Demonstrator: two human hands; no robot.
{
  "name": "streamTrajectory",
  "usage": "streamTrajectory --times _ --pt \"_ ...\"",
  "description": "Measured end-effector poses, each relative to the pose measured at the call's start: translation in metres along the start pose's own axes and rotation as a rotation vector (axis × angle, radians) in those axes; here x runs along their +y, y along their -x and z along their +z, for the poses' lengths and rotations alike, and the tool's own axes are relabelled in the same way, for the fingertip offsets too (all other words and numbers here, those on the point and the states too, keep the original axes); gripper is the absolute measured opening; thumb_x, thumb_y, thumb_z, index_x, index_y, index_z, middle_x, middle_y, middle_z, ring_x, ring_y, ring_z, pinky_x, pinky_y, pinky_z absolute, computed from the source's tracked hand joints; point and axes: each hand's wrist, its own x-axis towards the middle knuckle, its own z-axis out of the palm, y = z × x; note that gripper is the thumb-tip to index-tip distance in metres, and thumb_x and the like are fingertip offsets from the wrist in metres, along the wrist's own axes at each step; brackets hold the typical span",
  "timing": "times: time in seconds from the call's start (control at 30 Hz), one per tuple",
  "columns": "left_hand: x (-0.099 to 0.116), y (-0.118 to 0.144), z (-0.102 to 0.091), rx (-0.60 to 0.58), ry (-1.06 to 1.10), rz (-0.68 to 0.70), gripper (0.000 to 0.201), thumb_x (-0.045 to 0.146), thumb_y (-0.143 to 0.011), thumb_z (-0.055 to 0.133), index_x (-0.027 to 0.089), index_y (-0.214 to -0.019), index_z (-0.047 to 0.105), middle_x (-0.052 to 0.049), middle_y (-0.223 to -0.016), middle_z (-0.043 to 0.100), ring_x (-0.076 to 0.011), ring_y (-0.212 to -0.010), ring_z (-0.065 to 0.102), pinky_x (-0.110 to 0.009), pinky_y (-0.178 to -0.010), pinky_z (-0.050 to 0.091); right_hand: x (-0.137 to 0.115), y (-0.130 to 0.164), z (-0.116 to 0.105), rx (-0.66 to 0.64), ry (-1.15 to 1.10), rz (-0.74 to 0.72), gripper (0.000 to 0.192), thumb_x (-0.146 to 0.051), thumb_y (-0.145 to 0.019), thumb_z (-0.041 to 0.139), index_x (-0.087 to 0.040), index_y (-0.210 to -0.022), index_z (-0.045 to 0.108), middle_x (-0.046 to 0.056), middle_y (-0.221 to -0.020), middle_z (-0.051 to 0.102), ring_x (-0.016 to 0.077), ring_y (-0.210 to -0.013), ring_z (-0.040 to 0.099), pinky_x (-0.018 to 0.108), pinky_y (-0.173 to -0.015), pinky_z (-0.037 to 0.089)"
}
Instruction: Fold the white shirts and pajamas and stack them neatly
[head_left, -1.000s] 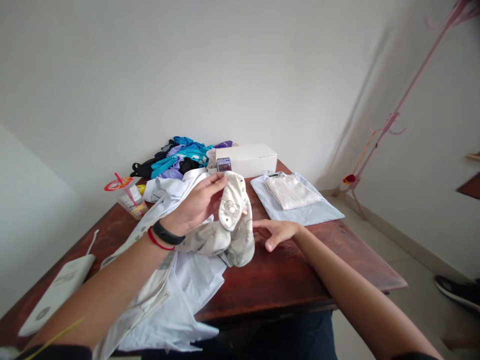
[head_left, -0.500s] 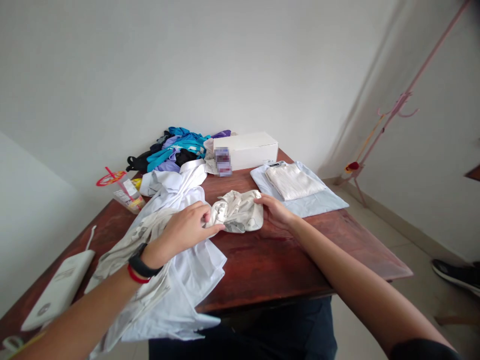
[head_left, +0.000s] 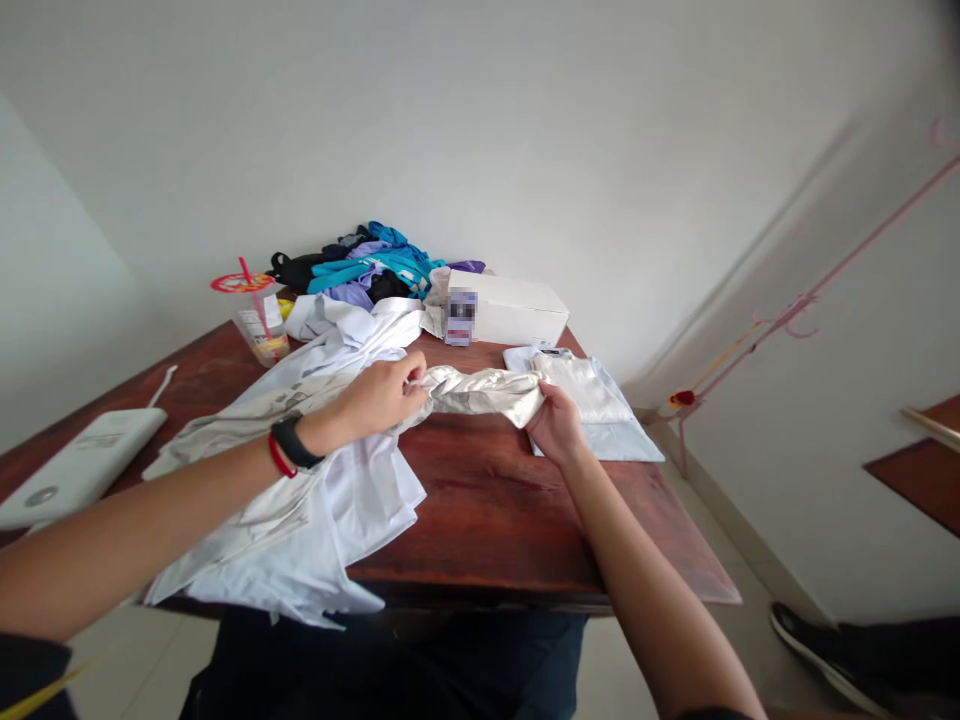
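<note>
An off-white shirt [head_left: 484,390] with a grey pattern has its sleeve pulled out, bunched and slightly twisted, between my hands. My left hand [head_left: 388,392] grips the sleeve near the shirt's body, fingers curled into the cloth. At the sleeve's far end, my right hand [head_left: 556,420] pinches the cuff. The rest of that shirt appears to lie to the left, partly under my left forearm. Beneath it spreads a white shirt [head_left: 375,500], its lower edge hanging over the table's front edge.
Folded light-blue cloth [head_left: 634,440] with folded cream cloth [head_left: 581,388] on top lies right on the wooden table [head_left: 495,520]. Behind are a white box [head_left: 517,308] and a heap of clothes [head_left: 360,268]. A drink cup [head_left: 259,325] and a white device [head_left: 86,465] stand left.
The sleeve is lifted and drawn straighter between my hands; before, it was crumpled lower down. My left fingers have closed more tightly. The camera view has shifted.
</note>
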Motion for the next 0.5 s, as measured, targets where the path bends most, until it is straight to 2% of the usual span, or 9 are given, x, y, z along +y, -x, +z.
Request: streamTrajectory --times 0.07,0.13,0.2,0.23,0.3,0.4,0.43,0.5 --pt "0.0 -0.015 -0.013 0.008 0.384 -0.057 0.01 0.018 -0.081 0.055 0.022 -0.078 0.045 0.002 -0.069 0.052 -0.0153 -0.065 0.055 -0.028 -0.063 0.041 -0.012 0.0 -0.003 0.006 -0.008 -0.024 0.015 -0.027 -0.088 0.061 -0.023 -0.097 0.072 0.002 -0.095 0.079 0.023 -0.097 0.075 0.036 -0.091 0.063" --pt "0.003 -0.027 -0.025 -0.062 0.762 -0.167 0.011 0.017 -0.079 0.054 0.022 -0.082 0.045 0.004 -0.067 0.05 -0.0133 -0.061 0.054 -0.026 -0.059 0.041 -0.024 -0.001 -0.009 0.032 -0.003 -0.075 0.018 -0.029 -0.089 0.06 -0.022 -0.1 0.072 0.002 -0.097 0.079 0.0227 -0.097 0.075 0.037 -0.092 0.062" --pt "0.009 -0.034 -0.033 -0.132 0.972 -0.242 0.016 0.015 -0.077 0.055 0.022 -0.09 0.047 0.005 -0.066 0.049 -0.0115 -0.057 0.052 -0.024 -0.056 0.042 -0.033 -0.003 -0.014 0.063 0.007 -0.125 0.021 -0.032 -0.089 0.06 -0.022 -0.103 0.072 0.002 -0.101 0.08 0.0235 -0.099 0.075 0.039 -0.094 0.062" --pt "0.013 -0.035 -0.034 -0.171 0.989 -0.253 0.019 0.015 -0.077 0.056 0.021 -0.094 0.049 0.005 -0.066 0.05 -0.0113 -0.056 0.052 -0.024 -0.056 0.042 -0.036 -0.004 -0.016 0.077 0.016 -0.144 0.023 -0.033 -0.089 0.06 -0.022 -0.105 0.073 0.002 -0.103 0.08 0.0241 -0.1 0.075 0.04 -0.095 0.061" --pt "0.02 -0.03 -0.028 -0.299 0.9 -0.265 0.021 0.02 -0.079 0.058 0.021 -0.099 0.053 0.003 -0.07 0.059 -0.0138 -0.058 0.058 -0.026 -0.056 0.045 -0.036 -0.006 -0.019 0.096 0.041 -0.161 0.024 -0.035 -0.089 0.062 -0.023 -0.106 0.073 0.002 -0.102 0.08 0.0254 -0.1 0.075 0.043 -0.097 0.061" --pt "0.029 -0.013 -0.005 -0.556 0.584 -0.225 0.028 0.04 -0.084 0.064 0.021 -0.104 0.061 -0.004 -0.085 0.071 -0.0205 -0.067 0.068 -0.029 -0.058 0.048 -0.03 -0.006 -0.017 0.077 0.092 -0.136 0.025 -0.04 -0.088 0.065 -0.024 -0.105 0.074 0.003 -0.101 0.08 0.0283 -0.103 0.075 0.046 -0.097 0.06" --pt "0.03 -0.007 0.005 -0.587 0.454 -0.182 0.034 0.048 -0.083 0.066 0.021 -0.104 0.063 -0.005 -0.089 0.073 -0.0221 -0.071 0.069 -0.03 -0.061 0.048 -0.028 -0.006 -0.016 0.054 0.113 -0.123 0.027 -0.043 -0.088 0.066 -0.024 -0.105 0.074 0.004 -0.102 0.08 0.0295 -0.106 0.074 0.047 -0.098 0.06" --pt "0.033 0.004 0.024 -0.549 0.194 -0.089 0.044 0.061 -0.081 0.067 0.022 -0.102 0.067 -0.008 -0.095 0.075 -0.0259 -0.079 0.07 -0.033 -0.07 0.05 -0.023 -0.003 -0.013 -0.004 0.156 -0.106 0.033 -0.048 -0.088 0.066 -0.024 -0.108 0.074 0.005 -0.107 0.079 0.0312 -0.111 0.072 0.048 -0.098 0.059"
